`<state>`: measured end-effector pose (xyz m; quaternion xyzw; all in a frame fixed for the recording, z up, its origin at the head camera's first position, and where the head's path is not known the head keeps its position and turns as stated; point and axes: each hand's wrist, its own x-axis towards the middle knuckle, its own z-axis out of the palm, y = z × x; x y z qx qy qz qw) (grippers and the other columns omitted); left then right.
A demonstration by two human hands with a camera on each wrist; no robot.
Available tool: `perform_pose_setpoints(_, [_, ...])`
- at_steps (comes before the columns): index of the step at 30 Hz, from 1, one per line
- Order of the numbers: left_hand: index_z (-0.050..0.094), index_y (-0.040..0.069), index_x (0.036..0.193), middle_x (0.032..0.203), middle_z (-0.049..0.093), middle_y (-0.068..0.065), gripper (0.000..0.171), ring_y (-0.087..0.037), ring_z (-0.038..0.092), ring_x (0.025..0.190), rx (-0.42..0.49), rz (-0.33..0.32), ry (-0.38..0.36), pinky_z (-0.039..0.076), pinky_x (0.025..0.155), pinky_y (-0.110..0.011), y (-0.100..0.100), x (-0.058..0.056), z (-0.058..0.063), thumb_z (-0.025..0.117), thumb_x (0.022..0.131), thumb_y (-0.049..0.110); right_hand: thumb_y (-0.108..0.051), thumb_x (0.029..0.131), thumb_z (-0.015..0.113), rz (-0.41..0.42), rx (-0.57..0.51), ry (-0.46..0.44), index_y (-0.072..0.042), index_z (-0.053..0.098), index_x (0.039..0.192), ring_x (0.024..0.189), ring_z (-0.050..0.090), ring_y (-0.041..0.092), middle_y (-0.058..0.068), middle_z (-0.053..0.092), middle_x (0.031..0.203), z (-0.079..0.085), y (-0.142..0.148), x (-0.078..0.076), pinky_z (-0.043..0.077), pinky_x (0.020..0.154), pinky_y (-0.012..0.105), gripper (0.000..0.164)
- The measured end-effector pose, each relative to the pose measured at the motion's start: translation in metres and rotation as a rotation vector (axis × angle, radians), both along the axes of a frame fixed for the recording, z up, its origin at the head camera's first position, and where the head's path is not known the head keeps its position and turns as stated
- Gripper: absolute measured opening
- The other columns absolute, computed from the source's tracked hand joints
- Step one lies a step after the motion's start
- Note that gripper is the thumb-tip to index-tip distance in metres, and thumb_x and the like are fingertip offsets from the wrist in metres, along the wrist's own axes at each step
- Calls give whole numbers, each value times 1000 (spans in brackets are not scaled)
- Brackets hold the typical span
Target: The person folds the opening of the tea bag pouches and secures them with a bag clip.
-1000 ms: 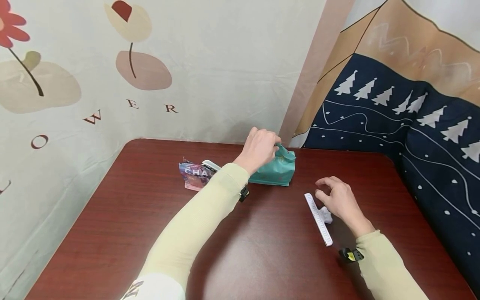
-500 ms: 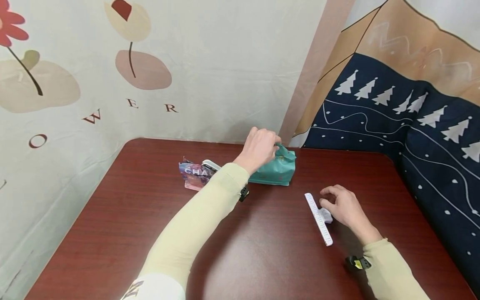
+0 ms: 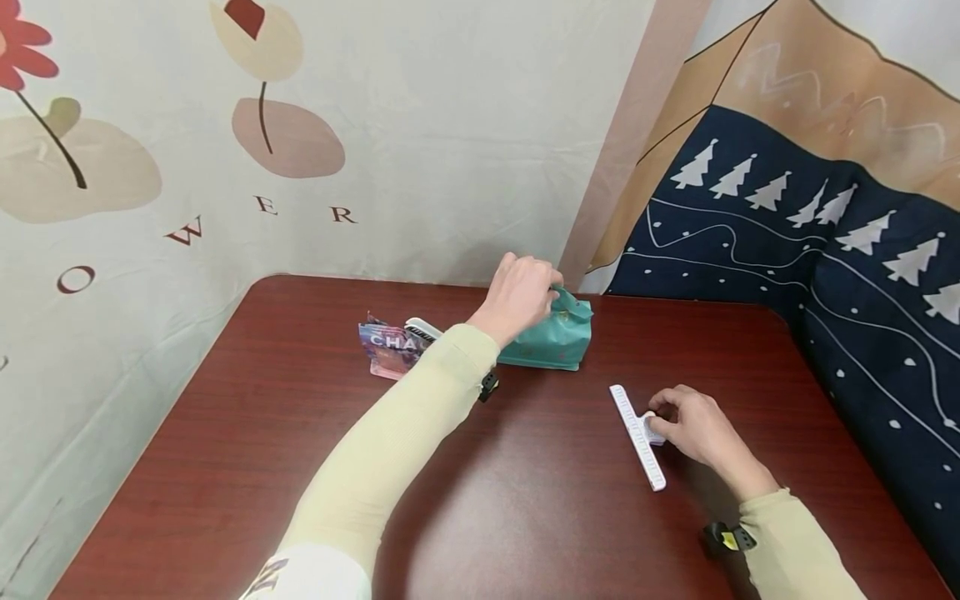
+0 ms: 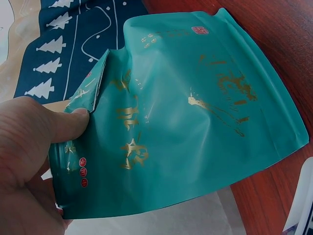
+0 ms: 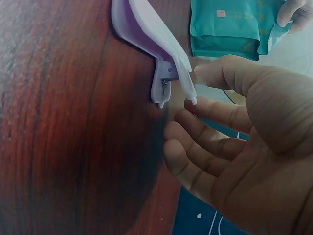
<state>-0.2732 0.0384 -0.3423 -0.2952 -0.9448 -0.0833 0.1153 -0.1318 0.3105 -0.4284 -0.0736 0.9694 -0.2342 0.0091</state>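
My left hand (image 3: 519, 298) pinches the folded top of a teal bag (image 3: 558, 337) with gold lettering, which stands near the table's back edge. Close up in the left wrist view, the thumb presses on the bag's folded-over edge (image 4: 93, 95). A pale lilac-white sealing clip (image 3: 636, 437) with a long bar lies on the table to the right. My right hand (image 3: 697, 423) is at the clip's handle, its fingers loosely bent. In the right wrist view the thumb and index finger are beside the clip's handle (image 5: 187, 90); whether they touch it I cannot tell.
Left of the teal bag stands a small pink and purple pouch (image 3: 386, 346) with the letters CHA. A white clip (image 3: 423, 330) sits by it, partly hidden behind my left arm. The dark red table (image 3: 300, 450) meets printed fabric at the back.
My right hand has moved down and slightly right, from above the clip to its handle. The left hand keeps its hold on the bag.
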Motion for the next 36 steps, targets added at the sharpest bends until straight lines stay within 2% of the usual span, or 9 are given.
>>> perform_pose_setpoints(11, [81, 24, 116, 110, 78, 6, 20, -18, 70, 93, 2, -5, 4, 44, 79, -33, 1, -1, 1, 68, 101, 23, -9, 84, 78, -7, 47, -65, -1, 73, 93, 75, 56, 19, 9, 65, 88, 0, 1, 2, 45, 64, 34, 14])
perform_pose_setpoints(16, [81, 24, 116, 110, 78, 5, 20, -18, 70, 94, 3, -3, 1, 44, 80, -32, 1, -1, 1, 68, 100, 24, -13, 85, 79, -20, 67, -95, -4, 71, 86, 73, 51, 20, 8, 61, 84, 1, 1, 3, 40, 62, 33, 12])
perform_pose_setpoints(27, [81, 24, 117, 110, 78, 5, 20, -18, 70, 93, 3, -2, -7, 44, 80, -32, 2, -1, 1, 69, 100, 24, -13, 85, 78, -32, 14, -98, -9, 65, 79, 69, 47, 17, 5, 57, 80, 1, 0, 4, 37, 59, 32, 15])
perform_pose_setpoints(36, [81, 23, 116, 110, 78, 5, 20, -17, 70, 95, 10, -2, -12, 43, 80, -32, 0, 0, 0, 68, 101, 23, -10, 87, 73, -32, -24, -91, -13, 61, 78, 62, 44, 15, -2, 49, 64, 4, -2, 4, 35, 56, 29, 15])
